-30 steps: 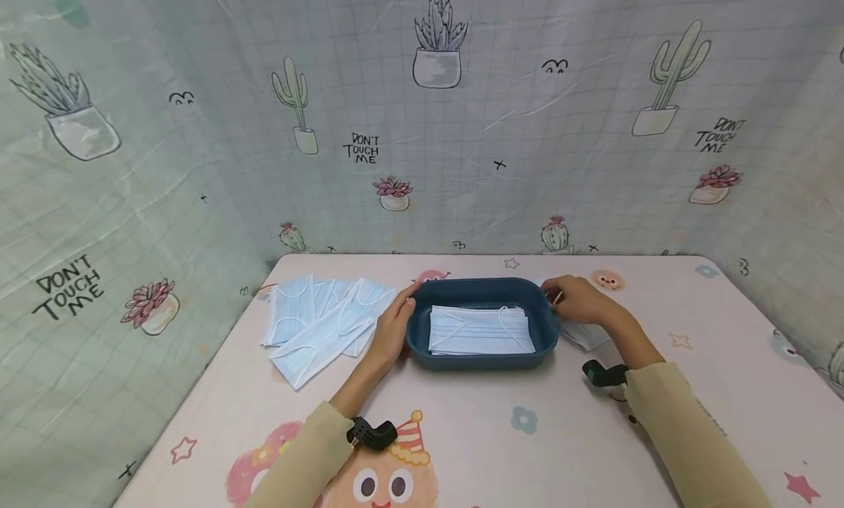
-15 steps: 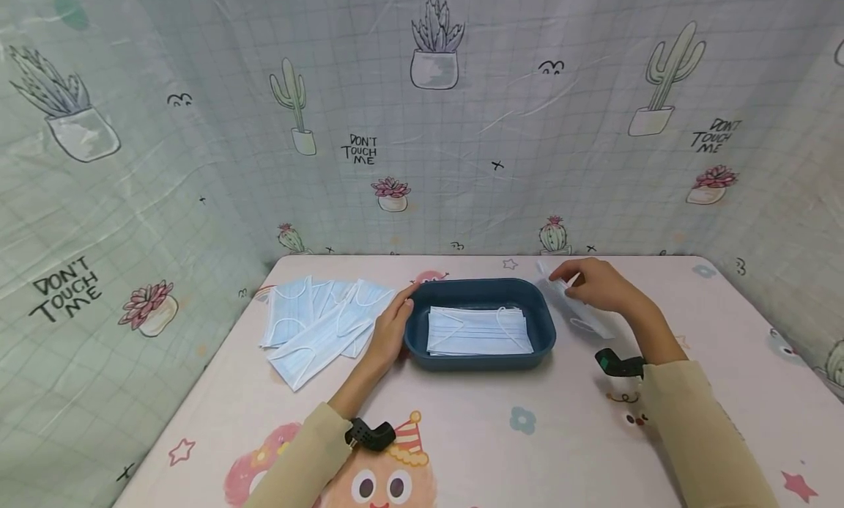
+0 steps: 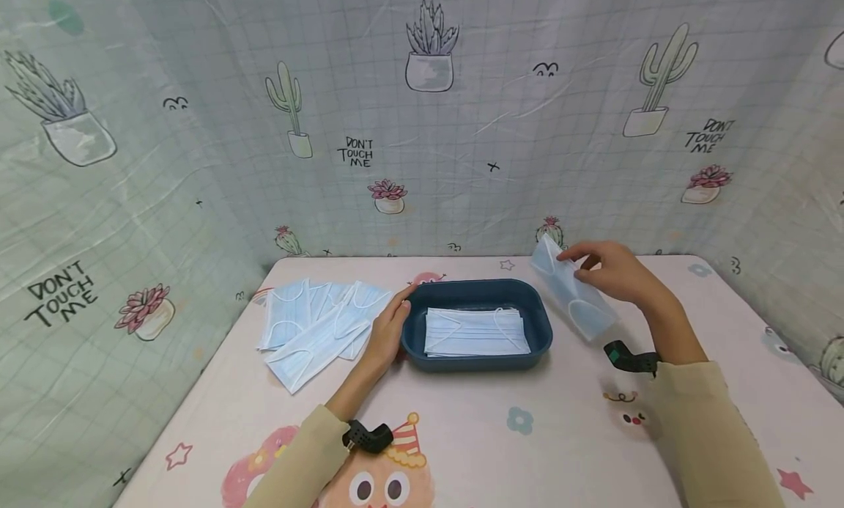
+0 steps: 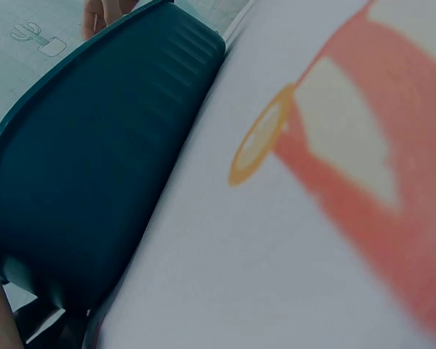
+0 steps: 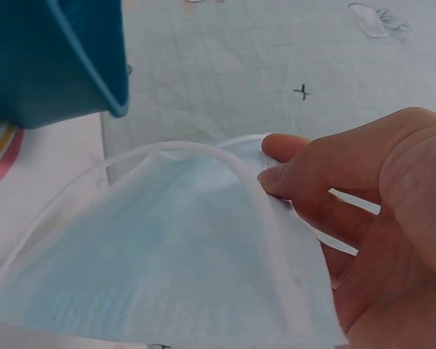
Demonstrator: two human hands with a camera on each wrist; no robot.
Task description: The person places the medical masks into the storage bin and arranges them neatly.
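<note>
A dark blue plastic bin (image 3: pixel 478 363) stands mid-table with a stack of pale blue face masks (image 3: pixel 476 332) inside. My left hand (image 3: pixel 385 332) rests along its left end, fingers fairly straight, fingertips at the rim. In the left wrist view the bin's side wall (image 4: pixel 94 145) fills much of the picture. To the bin's right, my right hand (image 3: pixel 613 273) pinches a face mask (image 3: pixel 570 292) near its upper edge between thumb and fingers. This mask (image 5: pixel 167 247) hangs slanted, and a white ear loop bows out from it in the right wrist view.
Several loose face masks (image 3: pixel 323 328) lie overlapping on the table left of the bin. The printed tablecloth (image 3: pixel 514 457) runs up to a cactus-patterned curtain (image 3: pixel 316 112) behind and at both sides.
My right hand has lifted the face mask off the table beside the bin and moved up and to the right. The left hand stays at the bin.
</note>
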